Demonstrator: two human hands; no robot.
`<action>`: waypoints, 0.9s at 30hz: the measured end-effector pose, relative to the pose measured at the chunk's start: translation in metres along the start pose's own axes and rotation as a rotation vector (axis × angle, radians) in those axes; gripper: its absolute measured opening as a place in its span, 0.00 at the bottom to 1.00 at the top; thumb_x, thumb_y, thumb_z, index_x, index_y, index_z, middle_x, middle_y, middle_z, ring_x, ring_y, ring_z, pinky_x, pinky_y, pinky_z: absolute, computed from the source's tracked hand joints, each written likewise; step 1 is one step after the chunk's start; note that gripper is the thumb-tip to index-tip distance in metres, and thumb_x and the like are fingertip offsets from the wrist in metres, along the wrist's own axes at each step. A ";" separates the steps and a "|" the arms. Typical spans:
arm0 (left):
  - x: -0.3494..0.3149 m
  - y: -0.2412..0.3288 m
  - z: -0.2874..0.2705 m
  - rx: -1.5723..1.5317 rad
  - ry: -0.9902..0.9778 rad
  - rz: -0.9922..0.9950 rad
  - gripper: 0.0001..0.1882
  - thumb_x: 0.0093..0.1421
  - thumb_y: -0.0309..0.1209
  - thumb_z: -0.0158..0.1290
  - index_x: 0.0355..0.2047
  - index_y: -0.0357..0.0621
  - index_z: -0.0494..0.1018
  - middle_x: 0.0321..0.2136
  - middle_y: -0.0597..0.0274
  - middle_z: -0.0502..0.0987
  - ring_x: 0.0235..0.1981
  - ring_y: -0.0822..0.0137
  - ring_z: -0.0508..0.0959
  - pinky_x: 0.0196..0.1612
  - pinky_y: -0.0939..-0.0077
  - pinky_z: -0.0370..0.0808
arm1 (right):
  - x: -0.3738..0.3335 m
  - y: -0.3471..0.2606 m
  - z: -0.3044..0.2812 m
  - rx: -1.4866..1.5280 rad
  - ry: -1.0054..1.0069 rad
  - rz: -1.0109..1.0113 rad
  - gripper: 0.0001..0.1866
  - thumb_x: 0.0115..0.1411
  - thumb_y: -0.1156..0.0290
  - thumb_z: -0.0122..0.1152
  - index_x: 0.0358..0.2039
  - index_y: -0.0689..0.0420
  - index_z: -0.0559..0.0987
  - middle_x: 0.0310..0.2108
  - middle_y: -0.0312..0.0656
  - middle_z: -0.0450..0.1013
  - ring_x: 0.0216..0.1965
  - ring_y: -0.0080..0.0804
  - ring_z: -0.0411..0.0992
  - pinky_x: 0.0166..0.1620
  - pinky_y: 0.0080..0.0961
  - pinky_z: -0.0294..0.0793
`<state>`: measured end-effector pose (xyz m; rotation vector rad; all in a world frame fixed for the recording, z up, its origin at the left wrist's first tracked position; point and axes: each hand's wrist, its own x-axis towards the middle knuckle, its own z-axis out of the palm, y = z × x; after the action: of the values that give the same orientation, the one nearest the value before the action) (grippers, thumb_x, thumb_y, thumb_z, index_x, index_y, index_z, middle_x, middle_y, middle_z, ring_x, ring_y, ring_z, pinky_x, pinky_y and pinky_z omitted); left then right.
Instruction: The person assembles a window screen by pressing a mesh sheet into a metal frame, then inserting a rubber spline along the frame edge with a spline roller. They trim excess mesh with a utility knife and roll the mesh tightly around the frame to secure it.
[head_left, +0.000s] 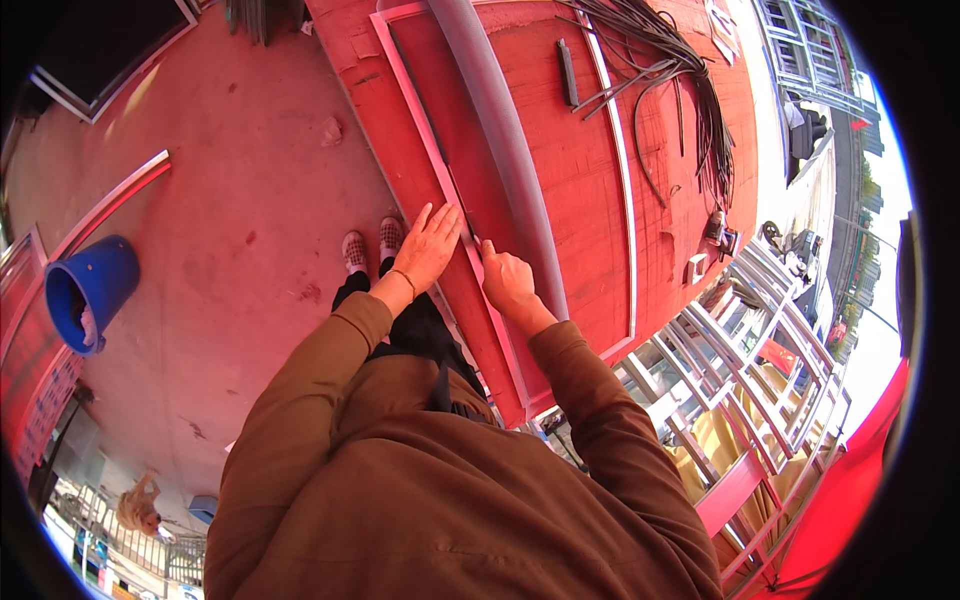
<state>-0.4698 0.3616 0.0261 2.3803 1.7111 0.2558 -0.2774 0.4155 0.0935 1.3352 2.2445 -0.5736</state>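
Note:
A large pale-edged rectangular frame (420, 110) lies on a red-looking worktable (590, 150). Along the frame's inside stretches a long grey roll (500, 130) of sheet material, perhaps mesh. My left hand (430, 245) rests flat on the near frame bar, fingers stretched out and together. Just right of it, my right hand (511, 280) is closed with the thumb pointing forward along the same bar. A small dark tip shows by that thumb, but the fingers cover most of whatever is gripped.
A bundle of black strips (690, 70) and a short dark bar (567, 72) lie on the table's far part. A small power tool (718, 232) sits near its right end. Metal frames (740, 350) stand at right. A blue bucket (115, 275) and a dog (138, 508) are on the left.

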 end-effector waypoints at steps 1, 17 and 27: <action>0.001 -0.004 0.000 -0.037 0.009 -0.010 0.28 0.70 0.32 0.49 0.69 0.39 0.73 0.75 0.53 0.66 0.78 0.58 0.62 0.82 0.50 0.52 | 0.002 -0.002 0.000 -0.013 -0.028 0.021 0.22 0.68 0.77 0.52 0.62 0.62 0.76 0.33 0.57 0.84 0.36 0.59 0.85 0.39 0.54 0.84; 0.004 -0.006 0.000 -0.104 0.039 0.011 0.29 0.68 0.29 0.51 0.69 0.36 0.71 0.74 0.51 0.66 0.78 0.55 0.61 0.81 0.53 0.56 | 0.041 -0.003 -0.008 0.152 0.193 -0.064 0.17 0.69 0.76 0.51 0.56 0.63 0.77 0.30 0.60 0.82 0.35 0.62 0.84 0.37 0.56 0.82; 0.006 -0.003 -0.003 -0.195 -0.008 -0.020 0.33 0.64 0.23 0.53 0.71 0.35 0.68 0.75 0.49 0.65 0.78 0.52 0.62 0.81 0.53 0.56 | -0.113 0.062 0.061 0.113 -0.162 0.053 0.12 0.70 0.73 0.51 0.50 0.62 0.78 0.28 0.61 0.82 0.33 0.64 0.83 0.35 0.58 0.81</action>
<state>-0.4711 0.3684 0.0281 2.2202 1.6241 0.3901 -0.1638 0.3291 0.1028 1.3473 2.0671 -0.7706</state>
